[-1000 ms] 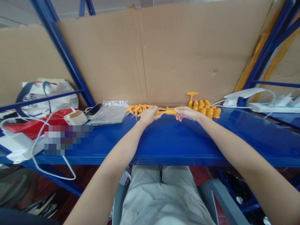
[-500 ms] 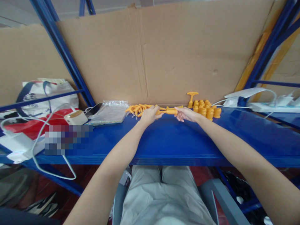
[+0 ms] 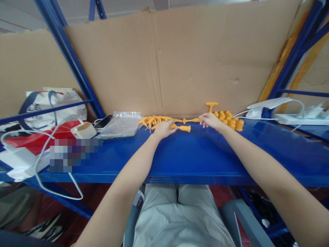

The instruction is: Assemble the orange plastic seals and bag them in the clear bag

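My left hand (image 3: 163, 128) is closed on an orange plastic rod piece with a round barrel end (image 3: 183, 128), held just above the blue shelf (image 3: 195, 154). A pile of similar orange pieces (image 3: 151, 120) lies right behind that hand. My right hand (image 3: 210, 120) reaches toward the back of the shelf, fingers curled at the end of a thin orange rod (image 3: 192, 120). Just to the right stands a cluster of several small orange caps (image 3: 229, 118), with an orange T-shaped piece (image 3: 211, 106) upright behind it.
A clear plastic bag (image 3: 120, 124) lies left of the orange pile. Further left are a phone, a small white case (image 3: 82, 129), white chargers with cables and a tote bag (image 3: 51, 106). A white power strip (image 3: 290, 118) sits at right. Cardboard (image 3: 180, 61) backs the shelf.
The piece held between both hands has come apart. My right hand moved right and back toward the caps with the thin rod; my left hand keeps the barrel piece.
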Demonstrator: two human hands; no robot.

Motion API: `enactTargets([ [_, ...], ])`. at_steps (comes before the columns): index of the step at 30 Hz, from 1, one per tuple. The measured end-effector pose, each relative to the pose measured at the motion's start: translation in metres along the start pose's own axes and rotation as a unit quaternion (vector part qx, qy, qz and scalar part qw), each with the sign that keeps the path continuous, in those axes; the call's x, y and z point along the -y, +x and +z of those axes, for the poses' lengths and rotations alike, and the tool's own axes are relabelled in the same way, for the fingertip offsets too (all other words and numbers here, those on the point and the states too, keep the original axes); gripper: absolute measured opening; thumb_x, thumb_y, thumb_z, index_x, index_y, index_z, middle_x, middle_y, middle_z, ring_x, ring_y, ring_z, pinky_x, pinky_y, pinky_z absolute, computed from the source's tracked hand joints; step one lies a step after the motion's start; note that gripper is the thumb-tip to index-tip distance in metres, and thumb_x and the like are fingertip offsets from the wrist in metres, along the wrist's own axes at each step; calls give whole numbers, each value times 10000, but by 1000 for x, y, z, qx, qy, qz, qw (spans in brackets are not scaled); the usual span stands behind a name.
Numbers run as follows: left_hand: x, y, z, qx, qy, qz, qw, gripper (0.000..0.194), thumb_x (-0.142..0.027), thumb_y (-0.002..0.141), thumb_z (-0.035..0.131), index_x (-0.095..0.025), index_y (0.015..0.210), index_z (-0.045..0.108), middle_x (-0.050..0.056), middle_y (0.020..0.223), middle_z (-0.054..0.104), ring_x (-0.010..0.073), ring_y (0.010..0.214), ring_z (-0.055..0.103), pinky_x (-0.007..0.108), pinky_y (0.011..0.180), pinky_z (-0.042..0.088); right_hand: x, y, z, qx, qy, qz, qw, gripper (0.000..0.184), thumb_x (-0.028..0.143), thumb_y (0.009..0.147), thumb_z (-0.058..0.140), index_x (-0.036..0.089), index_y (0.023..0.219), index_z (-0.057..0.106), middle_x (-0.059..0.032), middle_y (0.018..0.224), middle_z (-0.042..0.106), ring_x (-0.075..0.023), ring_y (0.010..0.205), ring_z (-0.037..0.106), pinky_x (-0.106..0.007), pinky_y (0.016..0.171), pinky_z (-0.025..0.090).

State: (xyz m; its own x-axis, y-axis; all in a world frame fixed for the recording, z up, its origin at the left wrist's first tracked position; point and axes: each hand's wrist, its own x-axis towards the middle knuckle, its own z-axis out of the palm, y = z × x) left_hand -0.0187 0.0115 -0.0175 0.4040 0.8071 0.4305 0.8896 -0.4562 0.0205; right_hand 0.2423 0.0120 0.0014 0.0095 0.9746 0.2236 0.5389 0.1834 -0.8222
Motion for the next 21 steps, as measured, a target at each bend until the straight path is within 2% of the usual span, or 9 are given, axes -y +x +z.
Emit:
enactTargets([
  [3, 3, 1, 0, 22, -3, 10, 1000, 317, -400, 931, 584, -178, 1148, 646, 106, 1213, 700, 257, 1112, 663, 338, 923, 526, -10, 16, -11, -89, -65, -20, 994, 148, 72, 916, 507, 150, 853, 615, -36, 755, 701, -86, 520, 592, -186, 549, 480],
  [5, 4, 1, 0, 33, -6, 11, 999, 325, -400, 937, 571, -178, 1164, 643, 108, 1233, 694, 260, 1132, 657, 346, 943, 523, -16, 26, -13, -107, -127, -36, 985, 168, 73, 891, 517, 140, 967, 652, -78, 897, 736, -133, 673, 674, -236, 671, 538],
  [8, 4, 1, 0, 49, -12, -3, 999, 352, -418, 939, 563, -196, 1202, 636, 95, 1234, 701, 262, 1146, 656, 351, 956, 525, -22, 38, -7, -64, -257, -73, 962, 328, 69, 867, 523, 125, 1166, 646, -134, 1137, 723, -201, 992, 697, -293, 883, 536],
  [10, 4, 1, 1, 54, -18, -9, 998, 362, -430, 938, 563, -207, 1213, 638, 85, 1228, 707, 259, 1148, 657, 348, 960, 527, -22, 45, 1, -11, -348, -88, 933, 458, 67, 848, 532, 126, 1297, 597, -156, 1316, 652, -236, 1200, 623, -324, 1013, 481],
  [12, 5, 1, 1, 55, -25, -6, 998, 355, -432, 935, 567, -214, 1203, 648, 75, 1236, 706, 253, 1156, 655, 341, 970, 525, -22, 50, 9, 28, -420, -71, 904, 563, 94, 844, 539, 132, 1406, 520, -164, 1452, 552, -273, 1335, 523, -370, 1090, 425],
  [14, 6, 0, 2, 55, -28, 2, 998, 339, -423, 933, 572, -218, 1190, 655, 66, 1249, 702, 245, 1162, 652, 335, 979, 522, -22, 54, 15, 47, -455, -39, 889, 610, 127, 855, 534, 124, 1460, 460, -180, 1485, 516, -301, 1365, 492, -413, 1097, 418],
  [16, 6, 1, 2, 54, -30, 10, 998, 327, -412, 934, 573, -217, 1182, 659, 63, 1246, 703, 237, 1155, 656, 331, 982, 521, -22, 56, 20, 53, -461, -19, 886, 615, 133, 865, 518, 110, 1474, 437, -198, 1466, 528, -316, 1347, 510, -436, 1070, 441],
  [21, 6, 1, 3, 49, -37, 17, 998, 318, -396, 931, 582, -212, 1176, 666, 69, 1221, 713, 237, 1147, 661, 332, 974, 524, -23, 51, 23, 53, -470, -31, 881, 586, 52, 849, 495, 79, 1434, 470, -218, 1449, 538, -306, 1355, 502, -402, 1078, 423],
])
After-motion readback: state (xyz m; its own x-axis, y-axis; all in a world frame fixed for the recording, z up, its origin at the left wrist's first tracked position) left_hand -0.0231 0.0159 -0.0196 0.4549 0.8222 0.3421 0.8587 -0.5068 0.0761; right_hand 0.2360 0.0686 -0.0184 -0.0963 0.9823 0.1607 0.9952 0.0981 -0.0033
